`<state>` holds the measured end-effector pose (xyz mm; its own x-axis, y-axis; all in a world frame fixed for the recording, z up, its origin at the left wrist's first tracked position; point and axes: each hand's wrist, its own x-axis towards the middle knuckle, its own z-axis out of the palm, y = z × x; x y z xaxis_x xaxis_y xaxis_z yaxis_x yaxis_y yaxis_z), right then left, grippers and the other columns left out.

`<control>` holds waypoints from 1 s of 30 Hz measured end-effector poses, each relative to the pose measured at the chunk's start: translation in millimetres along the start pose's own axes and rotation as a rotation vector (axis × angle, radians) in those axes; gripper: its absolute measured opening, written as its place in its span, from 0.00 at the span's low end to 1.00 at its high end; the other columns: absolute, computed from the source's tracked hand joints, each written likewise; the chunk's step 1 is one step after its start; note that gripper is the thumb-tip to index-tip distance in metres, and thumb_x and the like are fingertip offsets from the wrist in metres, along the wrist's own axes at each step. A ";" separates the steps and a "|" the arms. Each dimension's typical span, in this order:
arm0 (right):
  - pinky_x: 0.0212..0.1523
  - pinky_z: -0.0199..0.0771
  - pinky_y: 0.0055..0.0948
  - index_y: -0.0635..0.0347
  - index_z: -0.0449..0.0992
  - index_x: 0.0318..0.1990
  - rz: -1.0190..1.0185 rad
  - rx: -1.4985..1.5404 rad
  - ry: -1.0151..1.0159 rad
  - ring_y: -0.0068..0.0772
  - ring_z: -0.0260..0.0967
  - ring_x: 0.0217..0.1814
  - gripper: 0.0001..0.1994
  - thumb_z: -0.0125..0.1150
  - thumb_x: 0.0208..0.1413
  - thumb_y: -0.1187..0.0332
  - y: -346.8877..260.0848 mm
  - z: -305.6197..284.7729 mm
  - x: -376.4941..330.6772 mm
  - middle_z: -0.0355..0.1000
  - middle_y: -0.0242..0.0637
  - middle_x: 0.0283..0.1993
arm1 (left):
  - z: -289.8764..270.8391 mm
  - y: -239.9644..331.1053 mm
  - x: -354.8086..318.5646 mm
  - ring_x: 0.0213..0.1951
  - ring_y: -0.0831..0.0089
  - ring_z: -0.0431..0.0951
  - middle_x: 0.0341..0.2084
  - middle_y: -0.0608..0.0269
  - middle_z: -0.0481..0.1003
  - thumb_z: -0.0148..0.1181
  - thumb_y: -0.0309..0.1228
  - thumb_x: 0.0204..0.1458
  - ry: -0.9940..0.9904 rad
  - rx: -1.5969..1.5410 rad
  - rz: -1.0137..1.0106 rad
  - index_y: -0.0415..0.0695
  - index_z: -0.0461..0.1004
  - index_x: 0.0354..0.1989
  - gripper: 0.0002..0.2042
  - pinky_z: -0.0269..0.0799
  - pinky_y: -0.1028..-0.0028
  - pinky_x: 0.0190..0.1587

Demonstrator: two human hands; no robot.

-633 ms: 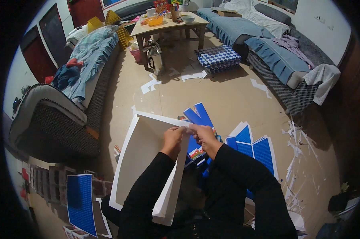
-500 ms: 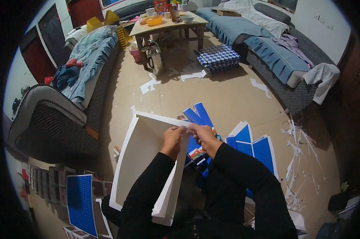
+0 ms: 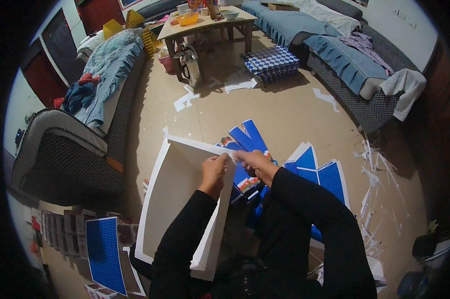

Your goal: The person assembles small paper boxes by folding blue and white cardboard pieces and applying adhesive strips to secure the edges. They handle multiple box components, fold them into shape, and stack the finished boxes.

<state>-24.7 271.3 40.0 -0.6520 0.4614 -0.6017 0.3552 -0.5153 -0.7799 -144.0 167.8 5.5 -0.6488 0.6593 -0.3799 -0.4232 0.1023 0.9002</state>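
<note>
An open white cardboard box (image 3: 180, 169) leans in front of my lap, its plain white inside facing up. At its far right corner, my left hand (image 3: 213, 175) pinches the rim between thumb and fingers. My right hand (image 3: 256, 167) is closed right beside that corner, with a small gap between the two hands. Whether it grips the rim or some small piece is hidden. Beyond and beneath the right hand lie blue printed card pieces (image 3: 255, 137), partly covered by the box and my arm.
Blue sheets with white edges (image 3: 329, 182) lie to my right, near white paper strips (image 3: 369, 199). A blue panel (image 3: 105, 254) stands at lower left beside stacked packs. Ahead are paper scraps (image 3: 185, 99), a metal flask (image 3: 191, 70), a table (image 3: 215, 25), a checkered stack (image 3: 272, 62) and sofas.
My hands have drawn slightly apart at the box corner, the right one shifting off to the right. The box has stayed nearly in place, while the whole view has shifted a little.
</note>
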 end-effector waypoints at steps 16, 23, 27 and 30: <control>0.26 0.69 0.27 0.61 0.76 0.32 -0.476 -0.370 0.171 0.27 0.67 0.23 0.20 0.60 0.57 0.50 -1.9 -7.9 0.2 0.72 0.32 0.25 | -13.4 14.4 -10.8 0.18 0.84 0.64 0.18 0.74 0.67 0.59 0.30 0.51 -0.061 -0.007 -0.033 0.41 0.74 0.27 0.06 0.57 0.83 0.19; 0.15 0.50 0.15 0.56 0.69 0.32 -0.030 0.172 -0.119 0.16 0.53 0.17 0.12 0.61 0.57 0.59 -7.0 -9.9 0.6 0.59 0.25 0.21 | -2.0 9.0 -26.2 0.17 0.85 0.62 0.18 0.74 0.68 0.63 0.30 0.49 -0.118 -0.060 -0.098 0.42 0.73 0.27 0.06 0.54 0.83 0.20; 0.13 0.51 0.15 0.58 0.70 0.33 0.230 0.355 -0.140 0.17 0.55 0.16 0.10 0.59 0.58 0.62 -3.4 -18.2 21.6 0.60 0.27 0.21 | -1.1 4.7 -26.5 0.18 0.85 0.64 0.19 0.73 0.69 0.62 0.30 0.50 -0.160 -0.048 -0.106 0.42 0.74 0.28 0.06 0.55 0.83 0.21; 0.17 0.61 0.17 0.62 0.72 0.38 0.133 0.166 -0.163 0.19 0.61 0.20 0.12 0.59 0.58 0.61 1.7 -29.4 28.8 0.65 0.30 0.25 | 2.7 8.7 -35.5 0.22 0.83 0.66 0.21 0.72 0.70 0.59 0.33 0.51 -0.170 0.031 -0.088 0.41 0.77 0.32 0.08 0.60 0.81 0.26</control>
<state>-23.2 304.9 16.2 -0.7108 0.2662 -0.6511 0.3393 -0.6811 -0.6488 -123.0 147.3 27.4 -0.4924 0.7630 -0.4188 -0.4523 0.1869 0.8721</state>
